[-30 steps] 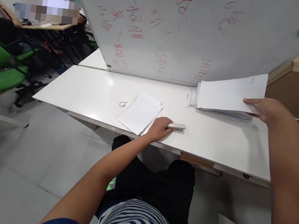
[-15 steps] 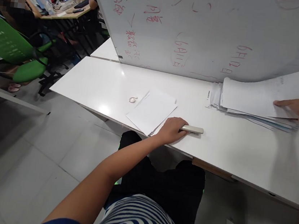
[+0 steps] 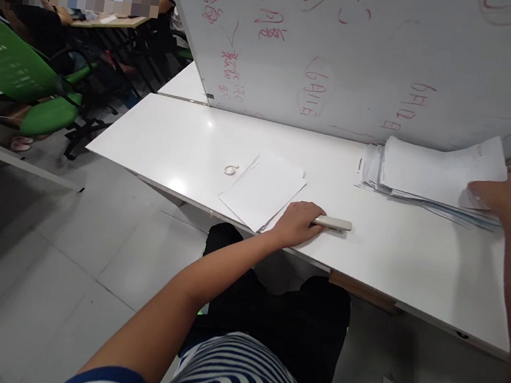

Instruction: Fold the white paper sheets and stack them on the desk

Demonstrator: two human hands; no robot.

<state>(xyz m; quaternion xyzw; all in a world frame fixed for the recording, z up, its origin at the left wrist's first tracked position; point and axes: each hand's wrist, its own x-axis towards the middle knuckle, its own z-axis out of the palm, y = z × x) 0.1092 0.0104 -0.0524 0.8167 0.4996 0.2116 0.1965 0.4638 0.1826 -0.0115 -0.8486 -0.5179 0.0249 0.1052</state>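
Observation:
A pale stapler [image 3: 338,224] lies on the white table, its far end sticking out from under my left hand [image 3: 300,223], whose fingers wrap round it. Just left of that hand rests a small stack of white sheets [image 3: 265,186], turned at an angle. At the right, my right hand [image 3: 492,194] pinches the right end of the top sheets of a thick paper pile [image 3: 439,170], thumb on top and the other fingers hidden. That end of the sheets curls upward, while the left end lies on the pile.
A coiled white cable or ring [image 3: 231,169] lies left of the loose sheets. A whiteboard [image 3: 364,62] with red writing stands along the back edge of the table [image 3: 168,143]. Beyond the left end are a green chair [image 3: 51,110], another desk and a person.
My right hand has shifted slightly left and down, and the held end of the sheets bends more. My left hand stays on the stapler. The view has turned a little.

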